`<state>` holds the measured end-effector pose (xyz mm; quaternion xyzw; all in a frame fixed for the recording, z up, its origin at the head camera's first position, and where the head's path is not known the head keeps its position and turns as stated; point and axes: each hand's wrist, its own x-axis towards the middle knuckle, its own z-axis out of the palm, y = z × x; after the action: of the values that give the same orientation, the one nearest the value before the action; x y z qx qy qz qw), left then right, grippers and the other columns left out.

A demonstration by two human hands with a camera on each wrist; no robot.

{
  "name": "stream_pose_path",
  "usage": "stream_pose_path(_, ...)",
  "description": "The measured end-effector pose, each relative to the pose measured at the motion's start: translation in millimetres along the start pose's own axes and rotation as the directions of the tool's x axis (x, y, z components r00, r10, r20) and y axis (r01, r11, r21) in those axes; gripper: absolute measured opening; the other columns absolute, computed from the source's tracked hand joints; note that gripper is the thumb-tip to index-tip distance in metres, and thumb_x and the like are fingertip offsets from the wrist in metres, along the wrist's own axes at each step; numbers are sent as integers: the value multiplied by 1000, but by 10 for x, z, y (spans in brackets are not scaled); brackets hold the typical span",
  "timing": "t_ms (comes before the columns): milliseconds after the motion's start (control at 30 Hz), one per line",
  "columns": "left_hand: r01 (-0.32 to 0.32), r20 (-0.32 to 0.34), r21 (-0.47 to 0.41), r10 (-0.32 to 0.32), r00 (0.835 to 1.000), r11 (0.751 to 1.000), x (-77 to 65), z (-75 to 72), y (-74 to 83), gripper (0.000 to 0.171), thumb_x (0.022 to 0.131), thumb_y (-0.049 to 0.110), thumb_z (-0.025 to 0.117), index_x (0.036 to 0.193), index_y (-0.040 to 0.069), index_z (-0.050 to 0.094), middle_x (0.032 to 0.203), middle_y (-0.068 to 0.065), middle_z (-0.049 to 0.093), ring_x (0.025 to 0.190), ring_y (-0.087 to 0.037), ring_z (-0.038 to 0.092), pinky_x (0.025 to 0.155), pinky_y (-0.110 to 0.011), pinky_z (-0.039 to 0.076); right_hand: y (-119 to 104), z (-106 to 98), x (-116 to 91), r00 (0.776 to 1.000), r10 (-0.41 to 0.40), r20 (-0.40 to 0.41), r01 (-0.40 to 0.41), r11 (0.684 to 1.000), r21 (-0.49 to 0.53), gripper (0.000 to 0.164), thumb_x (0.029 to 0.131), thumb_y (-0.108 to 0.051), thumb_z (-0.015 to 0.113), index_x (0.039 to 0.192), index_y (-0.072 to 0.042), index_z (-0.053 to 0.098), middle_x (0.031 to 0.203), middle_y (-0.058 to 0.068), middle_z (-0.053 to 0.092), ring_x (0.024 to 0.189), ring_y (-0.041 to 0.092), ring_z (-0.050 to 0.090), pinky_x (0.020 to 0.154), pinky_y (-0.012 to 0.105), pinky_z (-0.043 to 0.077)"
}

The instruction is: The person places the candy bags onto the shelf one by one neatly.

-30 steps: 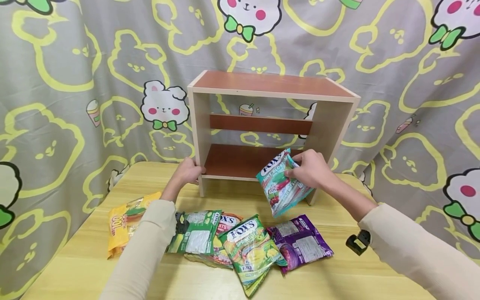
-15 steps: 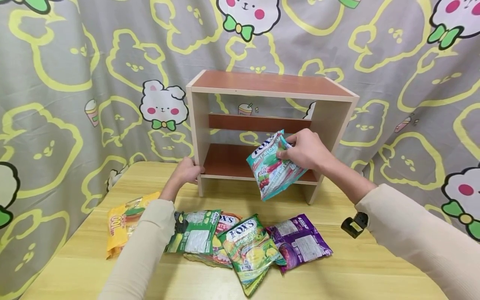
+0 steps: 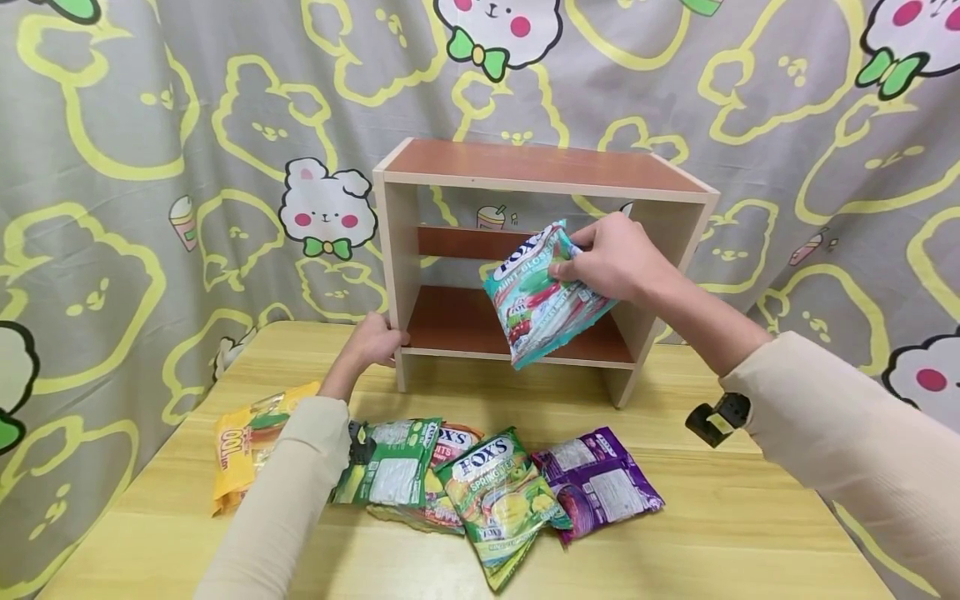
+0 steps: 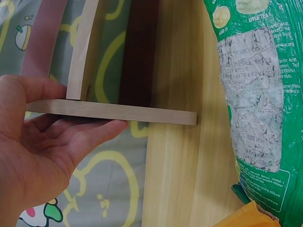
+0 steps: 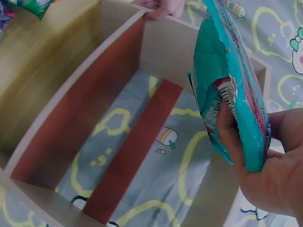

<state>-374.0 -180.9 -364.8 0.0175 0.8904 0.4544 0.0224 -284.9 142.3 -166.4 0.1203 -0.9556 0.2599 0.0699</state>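
Pinching now with the right hand (image 3: 622, 262), thumb to the front, on the upper right side of a teal plastic candy bag lettered FOX'S (image 3: 532, 312). Holding it tilted, above the table, before the opening of a small reddish-brown shelf unit with pale edges (image 3: 540, 162); from the head, overlapping the front edge of the lower board (image 3: 450, 325), hard to judge for depth. Over to the right wrist, catching a barcode (image 5: 227, 94), hidden from the head. On the left, gripping the pale side panel (image 3: 400, 258) low down with the left hand (image 3: 371, 342); clearest from the left wrist, with thumb on one face and fingers along the other. Reading there, too, fine print on the white label (image 4: 251, 94) of a green plastic bag (image 3: 397, 467), too small from the head. Nearer, on the pale yellow wooden table (image 3: 720, 533), running left to right: past a yellow-orange bag (image 3: 247, 450) partly behind the sleeve (image 3: 292, 475), past the green one, to a green-and-yellow FOX'S bag (image 3: 495, 500) and a purple bag (image 3: 607, 492).
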Motion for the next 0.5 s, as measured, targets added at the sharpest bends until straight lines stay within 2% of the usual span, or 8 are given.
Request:
stream_pose_path(133, 4, 4, -13, -4, 1000, 1000, 3, 0, -9, 36, 87, 14, 54, 114, -9, 57, 110, -26, 60, 90, -32, 64, 65, -38, 59, -91, -121, 3, 1000, -5, -9, 5, 1000, -18, 31, 84, -32, 70, 106, -10, 72, 81, 8, 69, 70, 20, 60, 64, 32, 45)
stream_pose_path(233, 0, 2, -22, 0, 1000, 1000, 12, 1, -25, 36, 86, 14, 54, 114, -10, 57, 109, -26, 60, 88, -32, 65, 66, -40, 59, -152, -227, 9, 1000, 1, -12, -1, 1000, -20, 32, 84, -34, 69, 104, -10, 73, 81, 8, 68, 67, 21, 59, 63, 32, 45)
stream_pose_path(367, -9, 0, -22, 9, 1000, 1000, 23, 3, -41, 35, 85, 13, 54, 112, -10, 58, 106, -26, 61, 85, -31, 65, 66, -41, 59, -223, -361, 20, 999, 44, -4, -44, 999, -1, 48, 84, -40, 70, 122, -12, 66, 92, 8, 67, 65, 20, 61, 64, 31, 46)
stream_pose_path(500, -9, 0, -20, 9, 1000, 1000, 40, 11, -44, 34, 85, 14, 55, 111, -9, 58, 104, -25, 61, 84, -30, 65, 65, -40, 59, -281, -460, 31, 996, 93, -5, -92, 995, 37, 56, 83, -44, 70, 130, -16, 59, 100, 7, 66, 67, 17, 62, 65, 30, 47)
